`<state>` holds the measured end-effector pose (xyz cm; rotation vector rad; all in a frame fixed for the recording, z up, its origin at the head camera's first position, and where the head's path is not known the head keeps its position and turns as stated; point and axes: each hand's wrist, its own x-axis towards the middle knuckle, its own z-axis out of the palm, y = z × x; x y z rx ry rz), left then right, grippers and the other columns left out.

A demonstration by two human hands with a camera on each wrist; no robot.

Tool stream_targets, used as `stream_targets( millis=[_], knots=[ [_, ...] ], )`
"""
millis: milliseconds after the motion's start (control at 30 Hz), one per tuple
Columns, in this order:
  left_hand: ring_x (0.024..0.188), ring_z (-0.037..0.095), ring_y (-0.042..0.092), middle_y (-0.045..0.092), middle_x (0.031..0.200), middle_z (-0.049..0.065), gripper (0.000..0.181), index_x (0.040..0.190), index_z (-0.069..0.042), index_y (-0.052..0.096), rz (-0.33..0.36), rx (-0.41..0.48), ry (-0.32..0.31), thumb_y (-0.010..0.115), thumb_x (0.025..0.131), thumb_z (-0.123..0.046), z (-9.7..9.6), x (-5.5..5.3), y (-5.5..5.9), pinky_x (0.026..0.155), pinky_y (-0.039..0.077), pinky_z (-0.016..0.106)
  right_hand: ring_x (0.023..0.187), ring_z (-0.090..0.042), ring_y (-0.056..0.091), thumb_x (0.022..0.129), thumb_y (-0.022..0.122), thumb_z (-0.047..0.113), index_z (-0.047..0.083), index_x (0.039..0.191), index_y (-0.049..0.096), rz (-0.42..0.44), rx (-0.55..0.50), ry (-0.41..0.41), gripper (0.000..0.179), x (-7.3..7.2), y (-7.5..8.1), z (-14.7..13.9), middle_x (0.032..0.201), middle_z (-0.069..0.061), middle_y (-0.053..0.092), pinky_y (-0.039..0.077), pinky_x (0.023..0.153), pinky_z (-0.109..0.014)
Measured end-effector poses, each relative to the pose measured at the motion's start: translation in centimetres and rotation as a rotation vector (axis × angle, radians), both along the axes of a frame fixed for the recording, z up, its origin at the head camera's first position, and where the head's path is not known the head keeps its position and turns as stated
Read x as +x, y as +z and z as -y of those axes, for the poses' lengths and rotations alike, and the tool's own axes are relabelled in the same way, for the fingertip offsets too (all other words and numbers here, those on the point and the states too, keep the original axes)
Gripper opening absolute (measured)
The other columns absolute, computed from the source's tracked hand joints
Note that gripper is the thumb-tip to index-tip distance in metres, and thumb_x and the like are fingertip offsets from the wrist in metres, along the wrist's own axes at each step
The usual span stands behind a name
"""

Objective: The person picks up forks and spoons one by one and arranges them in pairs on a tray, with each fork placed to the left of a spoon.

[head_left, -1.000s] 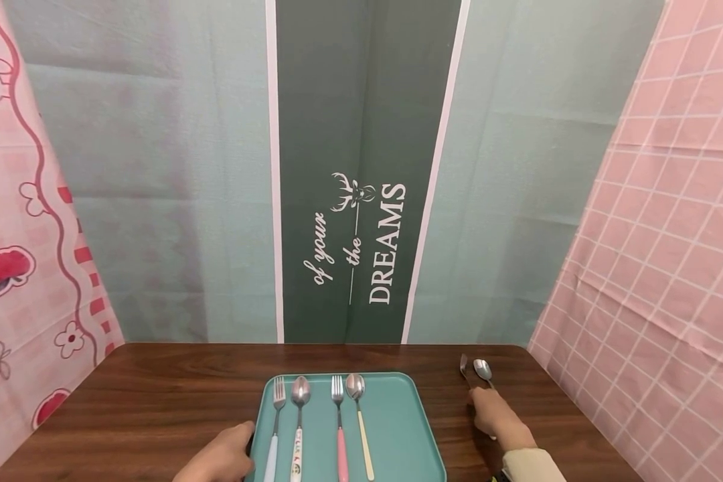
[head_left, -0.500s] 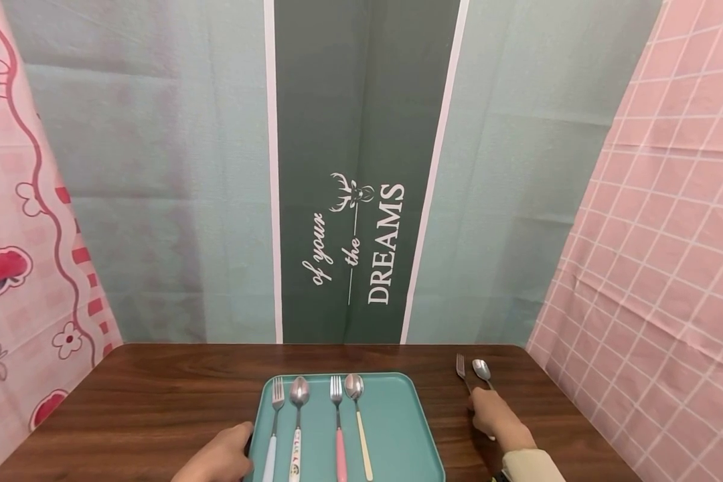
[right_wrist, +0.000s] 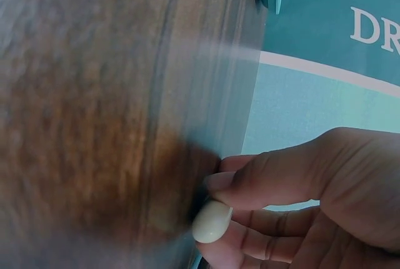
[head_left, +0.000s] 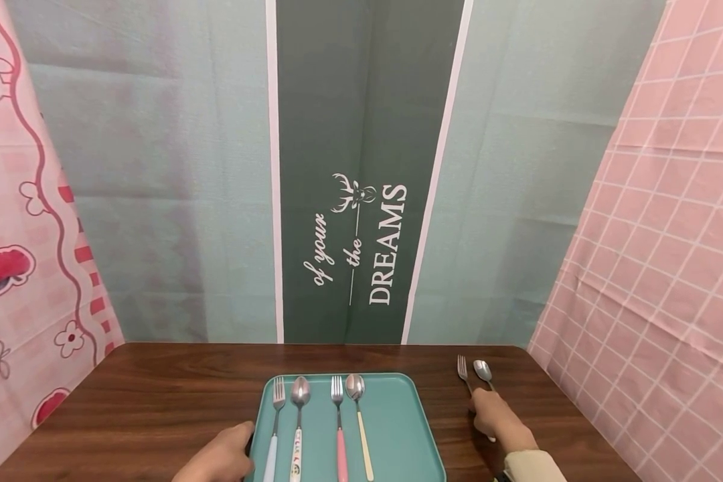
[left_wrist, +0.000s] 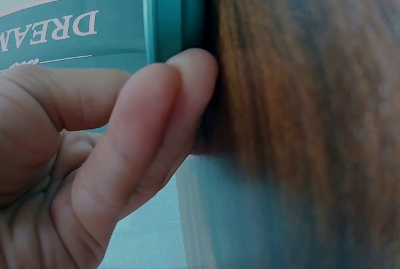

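My left hand (head_left: 218, 456) grips the left edge of a teal tray (head_left: 400, 428); in the left wrist view thumb and fingers meet at the tray's rim (left_wrist: 178, 15). Two forks and two spoons lie side by side on the tray, among them a pink-handled fork (head_left: 341, 448) and a cream-handled spoon (head_left: 364, 445). Right of the tray, my right hand (head_left: 497, 418) pinches a fork (head_left: 462, 367), tines away from me. Its cream handle end (right_wrist: 212, 221) shows below the thumb in the right wrist view. Beside it is a spoon (head_left: 483, 369), its handle hidden by the hand.
The brown wooden table (head_left: 175, 395) extends on both sides of the tray. A green curtain with printed lettering (head_left: 388, 244) hangs behind it. Pink patterned cloth (head_left: 12, 201) hangs on the left, pink checked cloth (head_left: 675, 268) on the right.
The fork in my right hand has turned about its length: its head was edge-on, and now its tines show flat. The left hand and the tray have not visibly moved.
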<state>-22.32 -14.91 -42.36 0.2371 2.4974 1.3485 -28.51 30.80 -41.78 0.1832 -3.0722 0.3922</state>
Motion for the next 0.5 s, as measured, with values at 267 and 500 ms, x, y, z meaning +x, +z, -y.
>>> stream_targets(
  millis=[267,500],
  knots=[
    [0.071,0.025,0.048,0.052,0.078,0.008,0.035,0.096,0.005,0.050,0.003,-0.016,0.000,0.048,0.062,0.016,0.0,-0.1,0.1,0.061,0.042,0.037,0.060,-0.021,0.044,0.067,0.053,-0.018,0.006,0.063,0.046,-0.001,0.008,0.011,0.025,0.1,0.7,0.1,0.067,-0.008,0.051,0.039,0.050,-0.033],
    [0.067,0.024,0.049,0.050,0.076,0.008,0.034,0.094,0.004,0.050,-0.030,-0.062,0.014,0.048,0.062,0.016,-0.2,-0.1,0.3,0.057,0.043,0.035,0.056,-0.021,0.043,0.064,0.053,-0.017,0.006,0.060,0.050,-0.035,0.019,0.019,0.024,0.6,2.4,0.4,0.063,-0.006,0.048,0.037,0.046,-0.032]
  ],
)
